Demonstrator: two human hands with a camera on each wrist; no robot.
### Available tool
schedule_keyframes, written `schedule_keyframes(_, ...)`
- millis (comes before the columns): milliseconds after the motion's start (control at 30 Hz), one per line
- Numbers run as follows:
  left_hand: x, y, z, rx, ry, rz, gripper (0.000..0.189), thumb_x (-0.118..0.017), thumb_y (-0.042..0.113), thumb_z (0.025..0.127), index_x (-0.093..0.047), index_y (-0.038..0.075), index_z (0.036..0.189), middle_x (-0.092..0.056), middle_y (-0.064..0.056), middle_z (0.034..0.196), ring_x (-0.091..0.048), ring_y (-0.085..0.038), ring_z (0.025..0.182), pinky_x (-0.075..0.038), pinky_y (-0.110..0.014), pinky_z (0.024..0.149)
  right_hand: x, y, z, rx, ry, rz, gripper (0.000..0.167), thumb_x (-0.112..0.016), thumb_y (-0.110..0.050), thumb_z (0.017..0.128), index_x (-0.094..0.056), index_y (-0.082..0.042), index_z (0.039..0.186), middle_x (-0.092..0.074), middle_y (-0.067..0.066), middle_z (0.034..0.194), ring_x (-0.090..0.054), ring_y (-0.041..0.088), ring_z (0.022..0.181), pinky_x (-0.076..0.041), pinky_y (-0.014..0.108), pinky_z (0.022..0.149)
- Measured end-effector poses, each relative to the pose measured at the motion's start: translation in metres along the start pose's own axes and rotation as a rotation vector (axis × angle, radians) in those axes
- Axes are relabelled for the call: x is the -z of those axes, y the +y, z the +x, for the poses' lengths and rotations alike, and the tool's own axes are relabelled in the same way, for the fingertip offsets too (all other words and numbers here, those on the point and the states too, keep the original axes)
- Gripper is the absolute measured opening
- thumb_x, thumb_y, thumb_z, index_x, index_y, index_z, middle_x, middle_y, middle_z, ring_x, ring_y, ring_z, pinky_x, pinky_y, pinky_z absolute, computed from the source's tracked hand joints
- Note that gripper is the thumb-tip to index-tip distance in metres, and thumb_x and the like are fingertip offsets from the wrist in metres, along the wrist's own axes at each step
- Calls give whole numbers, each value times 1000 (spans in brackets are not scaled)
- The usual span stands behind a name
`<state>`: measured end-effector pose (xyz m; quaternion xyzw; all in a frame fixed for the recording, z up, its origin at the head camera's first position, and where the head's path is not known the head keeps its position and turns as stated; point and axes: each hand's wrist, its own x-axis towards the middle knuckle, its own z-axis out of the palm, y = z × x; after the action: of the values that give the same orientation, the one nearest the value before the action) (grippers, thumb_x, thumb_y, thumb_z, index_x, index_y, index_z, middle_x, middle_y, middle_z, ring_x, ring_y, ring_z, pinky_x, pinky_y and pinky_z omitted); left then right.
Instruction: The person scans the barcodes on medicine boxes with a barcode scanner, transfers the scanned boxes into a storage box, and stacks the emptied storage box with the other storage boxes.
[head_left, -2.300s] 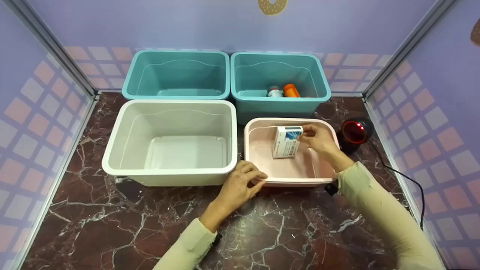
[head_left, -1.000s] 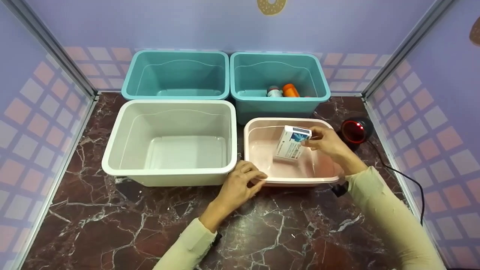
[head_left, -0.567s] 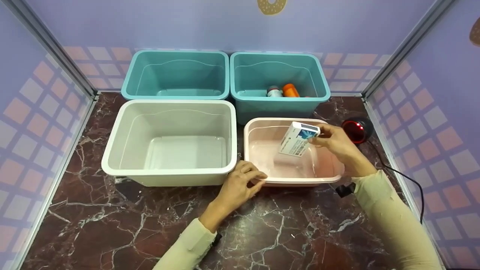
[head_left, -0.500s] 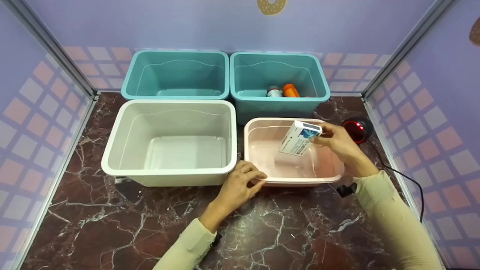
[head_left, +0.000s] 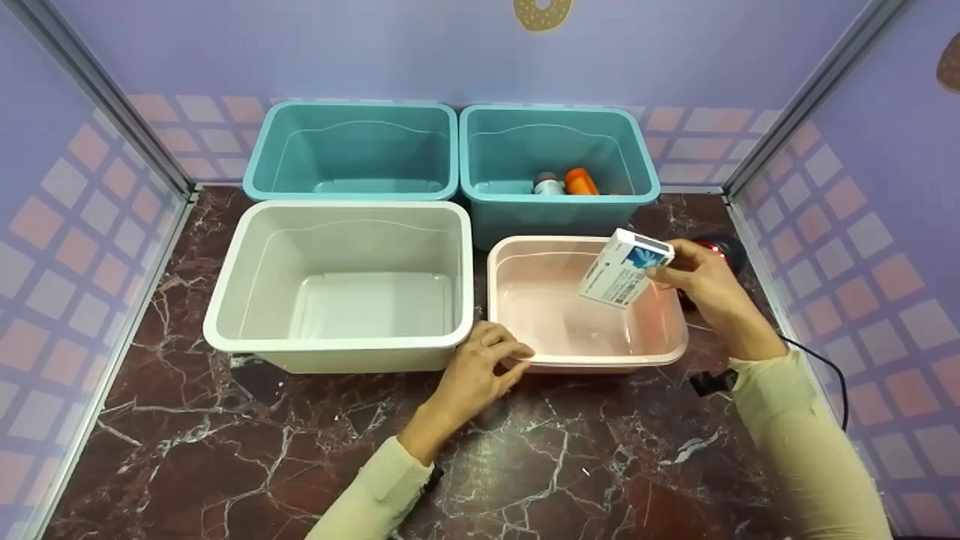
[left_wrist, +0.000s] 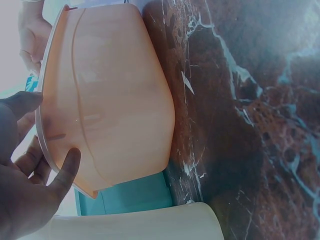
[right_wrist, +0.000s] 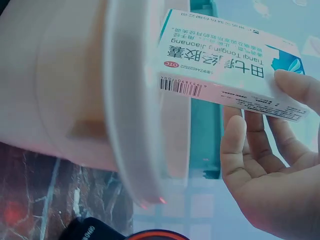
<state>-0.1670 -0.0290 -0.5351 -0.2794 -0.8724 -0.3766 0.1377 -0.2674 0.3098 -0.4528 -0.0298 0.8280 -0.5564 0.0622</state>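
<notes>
In the head view, my right hand holds a white and blue medicine box, tilted, above the right part of the pink bin. Close up in the right wrist view, the thumb lies on the box's printed face, the fingers are at its far side, and a barcode shows on one narrow side. My left hand pinches the pink bin's near left rim. The left wrist view shows its thumb against the bin's outer wall and other fingers over the rim, partly hidden.
A white bin stands left of the pink one. Behind are two teal bins; the right one holds a white bottle and an orange bottle. A corded black device with a red glow is partly behind my right hand.
The medicine box has risen from inside the pink bin and moved right, tilting along the way in my right hand. My left hand has stayed at the rim.
</notes>
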Motion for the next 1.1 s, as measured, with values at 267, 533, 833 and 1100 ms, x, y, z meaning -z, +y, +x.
schedule_keyframes(267,0,0,0,14,-16,5,12,-77,22,87,-76,18,98,-64,3,94,-56,-18,106,-49,-34,100,16,-3,-7,65,56,152,16,-72,-1,88,-66,-11,100,-74,-7,89,-67,8,77,-57,22,67)
schedule_keyframes(533,0,1,0,19,-18,9,12,-77,22,87,-76,18,98,-64,3,94,-56,-18,106,-49,-33,101,31,-4,-14,54,101,184,21,-73,-3,87,-66,-13,105,-74,-7,87,-65,9,74,-55,20,67)
schedule_keyframes(833,0,1,0,-3,-1,14,11,-78,21,86,-76,18,97,-65,3,93,-56,-18,106,-49,-32,99,46,-1,-23,5,159,248,24,-75,-7,87,-67,-12,110,-72,-6,88,-66,10,67,-48,19,46)
schedule_keyframes(1100,0,1,0,14,-7,9,12,-78,20,85,-76,18,97,-65,2,94,-56,-19,107,-49,-33,101,56,5,-29,46,226,377,20,-76,-1,85,-66,-6,102,-73,-2,88,-66,9,76,-57,20,64)
